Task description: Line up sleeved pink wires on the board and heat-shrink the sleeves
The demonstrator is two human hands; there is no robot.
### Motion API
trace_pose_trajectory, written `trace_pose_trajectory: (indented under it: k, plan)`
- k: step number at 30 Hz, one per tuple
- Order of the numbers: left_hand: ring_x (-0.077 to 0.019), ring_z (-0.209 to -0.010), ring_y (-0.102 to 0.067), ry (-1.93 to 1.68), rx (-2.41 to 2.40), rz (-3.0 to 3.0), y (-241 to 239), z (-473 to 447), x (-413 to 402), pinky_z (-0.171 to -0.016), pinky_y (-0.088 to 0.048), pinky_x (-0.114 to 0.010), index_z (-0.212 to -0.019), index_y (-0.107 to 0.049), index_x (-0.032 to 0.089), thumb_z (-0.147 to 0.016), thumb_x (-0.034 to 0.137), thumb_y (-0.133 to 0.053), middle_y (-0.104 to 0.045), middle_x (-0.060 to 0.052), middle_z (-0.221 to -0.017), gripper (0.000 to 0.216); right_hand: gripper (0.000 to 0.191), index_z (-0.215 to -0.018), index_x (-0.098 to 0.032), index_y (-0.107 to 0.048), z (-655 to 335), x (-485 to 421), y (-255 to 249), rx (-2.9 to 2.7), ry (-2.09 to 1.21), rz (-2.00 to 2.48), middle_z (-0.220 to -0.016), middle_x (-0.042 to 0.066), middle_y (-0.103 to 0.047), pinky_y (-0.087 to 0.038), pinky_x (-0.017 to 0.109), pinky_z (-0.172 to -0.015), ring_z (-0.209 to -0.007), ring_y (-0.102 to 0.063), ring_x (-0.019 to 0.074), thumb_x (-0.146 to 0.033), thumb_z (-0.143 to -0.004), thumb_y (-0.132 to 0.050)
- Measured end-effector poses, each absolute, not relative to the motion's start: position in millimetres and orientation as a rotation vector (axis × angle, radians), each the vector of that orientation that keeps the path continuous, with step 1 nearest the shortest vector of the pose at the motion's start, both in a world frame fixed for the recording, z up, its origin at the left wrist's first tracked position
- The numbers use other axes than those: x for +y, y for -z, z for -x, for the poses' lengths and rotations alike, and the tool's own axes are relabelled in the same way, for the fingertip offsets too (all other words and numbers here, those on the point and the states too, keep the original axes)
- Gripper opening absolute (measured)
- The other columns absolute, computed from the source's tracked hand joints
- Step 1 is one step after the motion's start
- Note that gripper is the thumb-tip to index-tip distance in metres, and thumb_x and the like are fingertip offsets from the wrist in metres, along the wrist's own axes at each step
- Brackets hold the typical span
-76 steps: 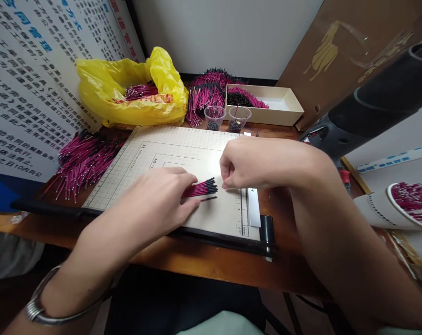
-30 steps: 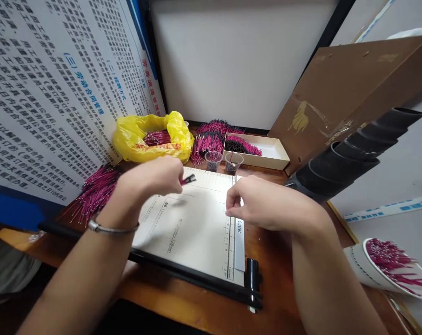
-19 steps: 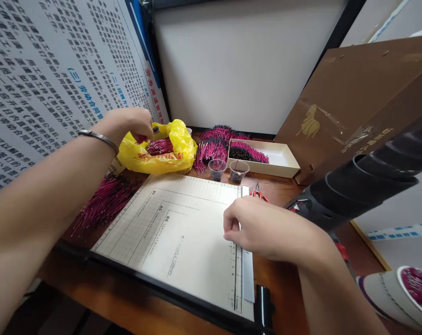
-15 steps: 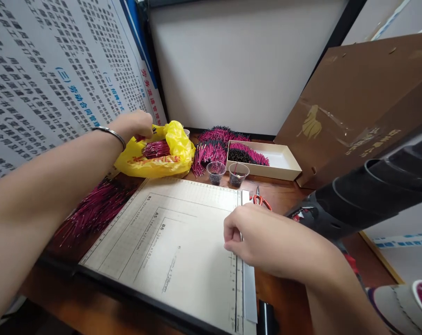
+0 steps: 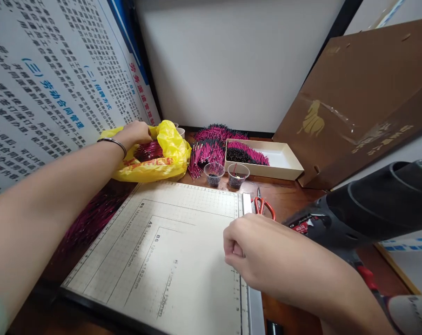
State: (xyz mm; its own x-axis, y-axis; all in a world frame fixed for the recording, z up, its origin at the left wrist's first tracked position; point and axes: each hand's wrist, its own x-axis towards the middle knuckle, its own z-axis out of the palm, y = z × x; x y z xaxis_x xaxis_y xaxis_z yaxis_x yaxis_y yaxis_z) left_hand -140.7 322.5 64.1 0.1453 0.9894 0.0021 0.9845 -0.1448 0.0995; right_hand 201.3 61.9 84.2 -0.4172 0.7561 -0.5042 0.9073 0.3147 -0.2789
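Observation:
My left hand reaches into the mouth of a yellow plastic bag at the back left. Its fingers curl downward, and what they hold, if anything, is hidden. Inside the bag lies a bundle of magenta wires. My right hand is closed over the right edge of a paper cutter board, beside its grey metal rail. Thumb and fingers are pressed together there; I cannot see anything between them. The board is printed with a grid and paper sizes.
Magenta wires with black ends are heaped at the back and fill part of a cream box. Two clear cups stand before them. Red-handled pliers and a thick black tube are on the right. More wires lie left of the board.
My left hand has lowered slightly into the bag. My right hand stays closed at the board's edge. The view has shifted a little.

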Motion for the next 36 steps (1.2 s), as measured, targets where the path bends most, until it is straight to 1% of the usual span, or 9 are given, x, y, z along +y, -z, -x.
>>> trace_pose_trajectory:
  k: [5, 7, 11, 15, 19, 22, 25, 33, 36]
  plan:
    - [-0.0286, -0.092, -0.066, -0.037, 2.229, -2.184, -78, 133, 294, -0.079, -0.038, -0.031, -0.106, -0.082, 0.02, -0.072, 0.046, -0.071, -0.074, -0.005, -0.075, 0.045, 0.019, -0.067, -0.018, -0.061, -202, 59, -83, 2.329, 0.754, -1.492, -0.072, 0.005, -0.069, -0.026, 0.03, -0.055, -0.064, -0.055, 0.0141, -0.015, -0.085, -0.056]
    - [-0.0272, -0.09, -0.066, -0.014, 2.22, -2.177, -84, 126, 280, -0.075, -0.038, -0.03, -0.105, -0.082, 0.02, -0.076, 0.048, -0.068, -0.076, -0.005, -0.079, 0.043, 0.018, -0.069, -0.017, -0.064, -202, 59, -84, 2.348, 0.757, -1.483, -0.072, 0.006, -0.07, -0.027, 0.03, -0.056, -0.064, -0.055, 0.0147, -0.015, -0.085, -0.056]
    - [-0.0229, -0.078, -0.065, 0.08, 2.123, -2.165, -89, 114, 256, -0.071, -0.04, -0.031, -0.089, -0.084, 0.018, -0.079, 0.052, -0.066, -0.077, -0.008, -0.079, 0.04, 0.017, -0.072, -0.017, -0.067, -201, 57, -86, 2.371, 0.742, -1.473, -0.077, 0.007, -0.072, -0.029, 0.029, -0.059, -0.068, -0.057, 0.0156, -0.015, -0.085, -0.056]
    - [-0.0213, -0.082, -0.068, 0.088, 2.03, -2.185, -83, 107, 247, -0.075, -0.044, -0.029, -0.098, -0.086, 0.021, -0.076, 0.045, -0.068, -0.082, -0.005, -0.094, 0.037, 0.018, -0.07, -0.017, -0.065, -200, 53, -86, 2.391, 0.737, -1.467, -0.075, 0.006, -0.07, -0.03, 0.03, -0.059, -0.067, -0.054, 0.015, -0.015, -0.085, -0.056]
    - [-0.0229, -0.085, -0.071, 0.073, 2.071, -2.183, -77, 107, 253, -0.071, -0.046, -0.027, -0.1, -0.087, 0.022, -0.075, 0.041, -0.064, -0.083, -0.004, -0.096, 0.039, 0.016, -0.07, -0.018, -0.062, -201, 51, -85, 2.397, 0.696, -1.478, -0.076, 0.004, -0.069, -0.029, 0.03, -0.058, -0.066, -0.051, 0.014, -0.017, -0.085, -0.056]
    - [-0.0254, -0.081, -0.071, 0.075, 2.141, -2.172, -76, 108, 260, -0.069, -0.046, -0.03, -0.098, -0.087, 0.019, -0.075, 0.045, -0.063, -0.082, -0.006, -0.089, 0.041, 0.016, -0.07, -0.018, -0.061, -202, 52, -86, 2.397, 0.683, -1.478, -0.076, 0.004, -0.069, -0.029, 0.03, -0.058, -0.066, -0.051, 0.0136, -0.017, -0.085, -0.056]
    - [-0.0256, -0.078, -0.071, 0.101, 2.124, -2.176, -74, 107, 262, -0.07, -0.048, -0.03, -0.097, -0.087, 0.022, -0.074, 0.048, -0.066, -0.081, -0.005, -0.085, 0.041, 0.016, -0.07, -0.018, -0.061, -201, 54, -86, 2.377, 0.689, -1.483, -0.077, 0.004, -0.069, -0.029, 0.029, -0.058, -0.067, -0.052, 0.0139, -0.017, -0.086, -0.056]
    - [-0.0293, -0.084, -0.073, 0.075, 2.178, -2.241, -69, 99, 257, -0.073, -0.05, -0.034, -0.088, -0.086, 0.019, -0.073, 0.041, -0.069, -0.08, -0.012, -0.087, 0.031, 0.017, -0.07, -0.018, -0.059, -202, 51, -85, 2.43, 0.686, -1.465, -0.078, 0.004, -0.068, -0.03, 0.03, -0.061, -0.067, -0.05, 0.0134, -0.016, -0.086, -0.055]
    - [-0.0304, -0.085, -0.074, 0.003, 2.279, -2.2, -74, 100, 258, -0.072, -0.052, -0.034, -0.093, -0.086, 0.019, -0.076, 0.041, -0.067, -0.081, -0.011, -0.091, 0.034, 0.017, -0.069, -0.018, -0.058, -202, 51, -87, 2.419, 0.688, -1.466, -0.076, 0.003, -0.067, -0.03, 0.03, -0.06, -0.066, -0.048, 0.0131, -0.017, -0.086, -0.055]
